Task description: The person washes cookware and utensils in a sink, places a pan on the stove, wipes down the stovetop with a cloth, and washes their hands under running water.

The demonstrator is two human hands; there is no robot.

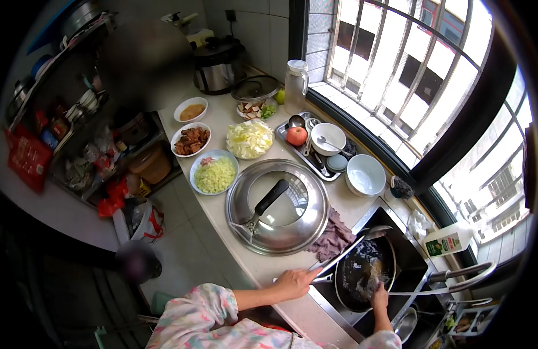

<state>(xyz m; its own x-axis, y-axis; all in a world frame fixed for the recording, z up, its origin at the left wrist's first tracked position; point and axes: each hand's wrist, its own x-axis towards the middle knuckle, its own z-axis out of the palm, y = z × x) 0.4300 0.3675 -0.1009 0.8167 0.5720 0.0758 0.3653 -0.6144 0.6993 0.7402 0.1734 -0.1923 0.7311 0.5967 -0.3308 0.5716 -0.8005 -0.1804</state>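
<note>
A dark wok (351, 286) with suds and water inside sits tilted in the sink (410, 256). My left hand (295, 286) is closed around the wok's metal handle at the counter edge. A long-handled metal spatula (346, 251) runs from beside that hand's fingers across the wok's rim; whether the fingers also grip it I cannot tell. Inside the wok, my right hand (380, 298) is closed on a pale brownish scrubber (374, 272), partly blurred. The faucet spout (449, 289) reaches over the sink close to this hand.
A large steel lid (246, 180) and a purple cloth (334, 237) lie on the counter left of the sink. Behind them stand bowls of chopped cabbage (250, 139), diced greens (215, 176) and brown pieces (191, 141). A white bottle (449, 239) stands by the window.
</note>
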